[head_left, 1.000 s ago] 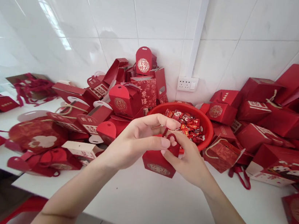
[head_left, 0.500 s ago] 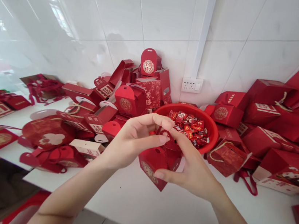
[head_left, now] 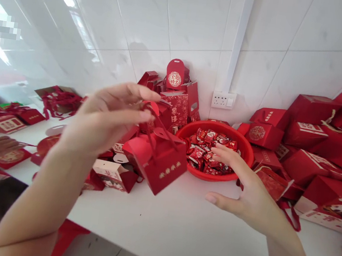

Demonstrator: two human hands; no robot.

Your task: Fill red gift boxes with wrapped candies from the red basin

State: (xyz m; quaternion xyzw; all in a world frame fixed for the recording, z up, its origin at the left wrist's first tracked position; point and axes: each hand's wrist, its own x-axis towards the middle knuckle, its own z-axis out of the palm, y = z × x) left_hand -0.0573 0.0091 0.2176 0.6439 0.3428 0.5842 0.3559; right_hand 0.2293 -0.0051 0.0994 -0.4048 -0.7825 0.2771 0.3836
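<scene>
Box hangs tilted over table, cord pinched in left hand. Looks like light, stiff card, smooth, corners likely crease; best held by cord or flat sides. Right hand empty, fingers spread, near basin of sweets.

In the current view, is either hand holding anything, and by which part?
The left hand holds a red box by its cord handle, pinched between thumb and fingers. The right hand is open, holding nothing.
</scene>
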